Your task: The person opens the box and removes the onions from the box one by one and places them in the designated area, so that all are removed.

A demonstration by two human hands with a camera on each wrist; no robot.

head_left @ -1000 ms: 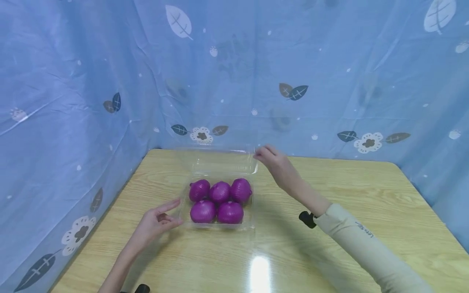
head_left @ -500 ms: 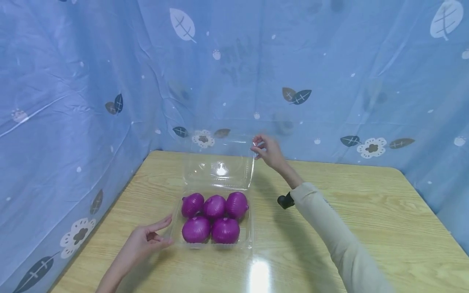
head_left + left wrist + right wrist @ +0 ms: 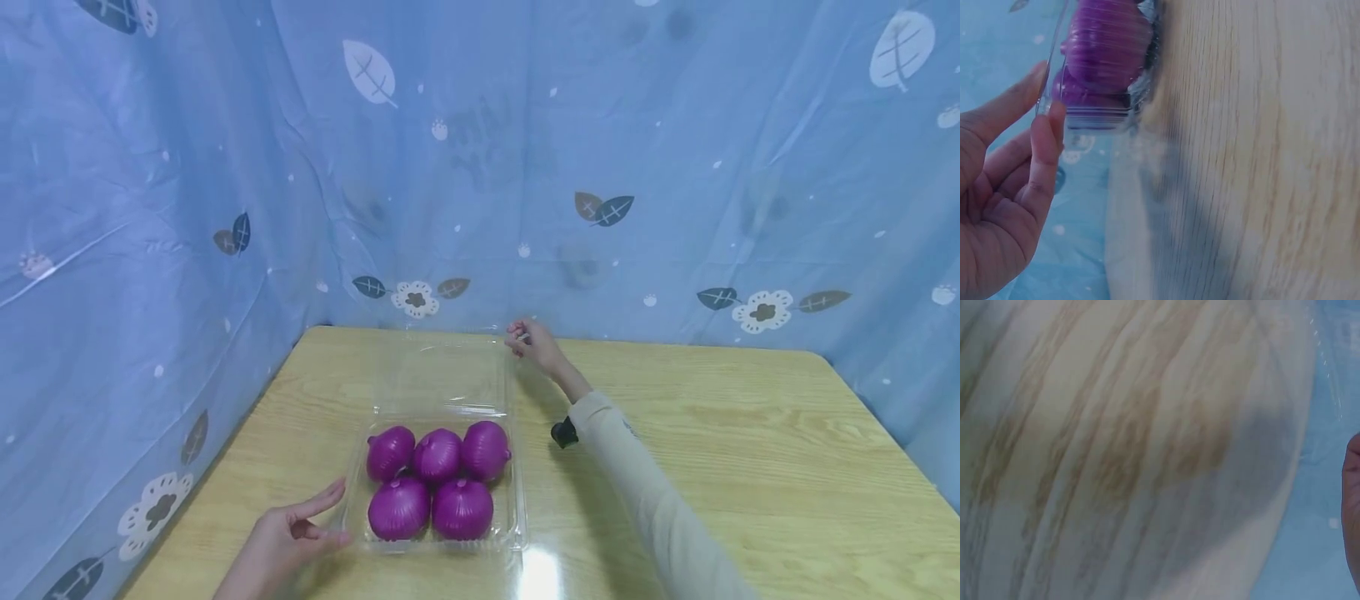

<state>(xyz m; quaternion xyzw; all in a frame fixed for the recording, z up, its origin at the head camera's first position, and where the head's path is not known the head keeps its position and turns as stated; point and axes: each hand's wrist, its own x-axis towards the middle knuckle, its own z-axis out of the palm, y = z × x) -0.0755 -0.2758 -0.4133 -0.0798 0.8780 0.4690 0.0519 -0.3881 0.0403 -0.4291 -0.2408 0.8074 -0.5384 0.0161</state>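
A clear plastic clamshell container point(image 3: 519, 508) stands on the table with several purple onions point(image 3: 400, 508) in its base. Its hinged lid point(image 3: 442, 371) is tipped back toward the curtain. My left hand point(image 3: 285, 537) is at the base's left side; in the left wrist view the left hand point(image 3: 1010, 212) pinches the clear rim between thumb and fingers. At the lid's far right corner, my right hand point(image 3: 538, 348) pinches the edge with bent fingers. Only a sliver of the right hand point(image 3: 1352, 512) enters the right wrist view.
The wood-grain table point(image 3: 712, 442) reaches back to a blue patterned curtain point(image 3: 660, 150), which also runs along the left side. A black wrist strap piece point(image 3: 564, 432) sits by the right sleeve point(image 3: 637, 467). Light glares off the table near its front.
The container with the onions has come closer to me, both hands moving along with it. Its lid stood up higher half a second ago and now leans lower toward the back.
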